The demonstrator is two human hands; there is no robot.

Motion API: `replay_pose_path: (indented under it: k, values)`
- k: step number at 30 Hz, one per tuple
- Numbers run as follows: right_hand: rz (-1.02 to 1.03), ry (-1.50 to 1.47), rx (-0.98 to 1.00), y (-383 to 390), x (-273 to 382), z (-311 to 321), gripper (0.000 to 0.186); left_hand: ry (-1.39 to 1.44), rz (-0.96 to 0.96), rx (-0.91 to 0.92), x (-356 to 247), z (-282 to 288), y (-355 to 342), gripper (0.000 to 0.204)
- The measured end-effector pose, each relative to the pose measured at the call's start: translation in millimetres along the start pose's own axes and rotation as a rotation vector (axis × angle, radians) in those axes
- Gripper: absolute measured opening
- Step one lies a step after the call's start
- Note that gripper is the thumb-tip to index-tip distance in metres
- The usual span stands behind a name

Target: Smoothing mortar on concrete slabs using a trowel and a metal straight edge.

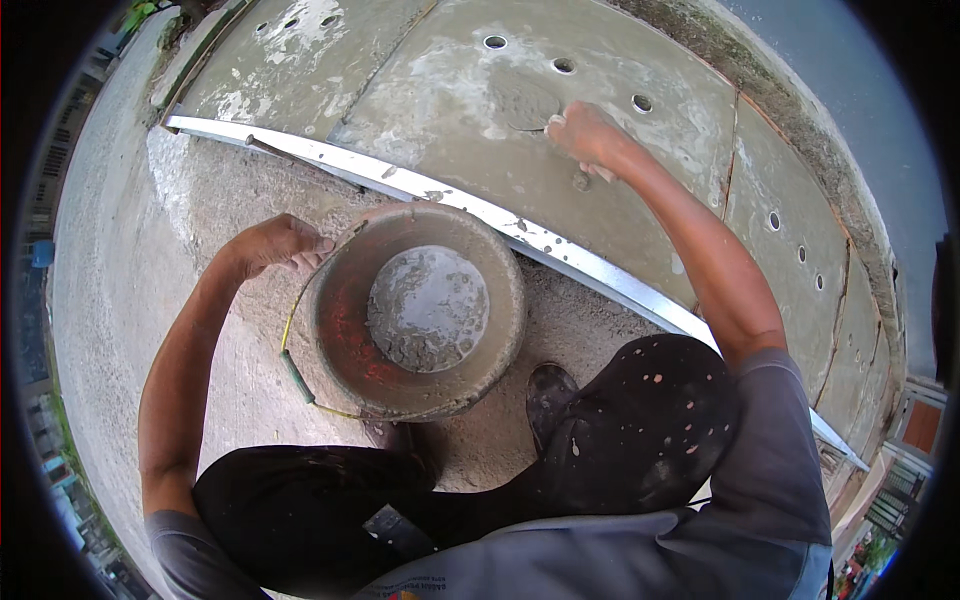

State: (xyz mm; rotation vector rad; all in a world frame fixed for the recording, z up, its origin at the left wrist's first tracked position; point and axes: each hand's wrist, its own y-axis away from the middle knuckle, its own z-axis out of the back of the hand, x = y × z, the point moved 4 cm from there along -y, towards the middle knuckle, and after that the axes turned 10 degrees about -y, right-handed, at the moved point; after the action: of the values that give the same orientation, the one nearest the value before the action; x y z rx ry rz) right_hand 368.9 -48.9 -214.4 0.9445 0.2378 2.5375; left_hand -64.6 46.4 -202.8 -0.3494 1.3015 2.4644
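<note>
My right hand (590, 138) is closed on a trowel, whose blade (526, 104) lies flat against the wet grey cement surface (450, 130). Most of the trowel's handle is hidden in my fist. A small lump of mortar (581, 181) sits just below that hand. A round bucket (505, 345) stands in front of me with wet grey cement (428, 305) at its bottom. Beside its left rim is my left hand (282, 246), fingers loosely bent and apart, the tips close to the bucket's wire handle (296, 372). Whether they touch it is unclear.
A long pale metal straightedge (380, 175) runs along the slab's near edge, spattered with mortar. Several round holes (563, 66) pierce the slab. A dark rod (300, 163) lies near the straightedge. Rough concrete ground (120, 300) extends left. My knees (640, 420) flank the bucket's near side.
</note>
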Motion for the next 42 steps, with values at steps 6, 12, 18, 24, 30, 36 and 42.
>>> replay_pose_path:
  k: [6, 12, 18, 24, 30, 36, 42]
  values:
    - [-0.082, -0.140, 0.062, -5.1, -3.9, 1.1, 0.043, -0.132, -0.047, 0.051, -6.4, 12.4, -11.5, 0.042]
    - [-0.049, -0.093, 0.069, 4.4, 0.9, 17.9, 0.044, -0.093, -0.013, -0.002, 0.7, 20.3, -10.5, 0.040]
    - [-0.046, -0.049, 0.081, -12.1, 16.0, -6.6, 0.041, -0.189, -0.011, 0.019, 2.6, 19.8, -24.8, 0.042]
    - [-0.038, -0.045, 0.071, -15.6, 12.5, 2.9, 0.040, -0.161, -0.044, 0.038, 2.9, 16.8, -27.1, 0.042]
    - [-0.091, -0.161, -0.004, -32.3, 10.4, 10.3, 0.036, -0.208, -0.021, 0.030, -2.2, 16.5, -32.3, 0.040]
    - [-0.048, -0.145, 0.129, -29.8, 47.1, -24.8, 0.039, -0.246, -0.010, 0.062, 5.4, 13.7, -33.7, 0.037]
    - [0.039, -0.035, 0.116, 21.8, -8.0, -9.5, 0.041, -0.250, -0.018, 0.061, 7.5, 18.7, -35.5, 0.035]
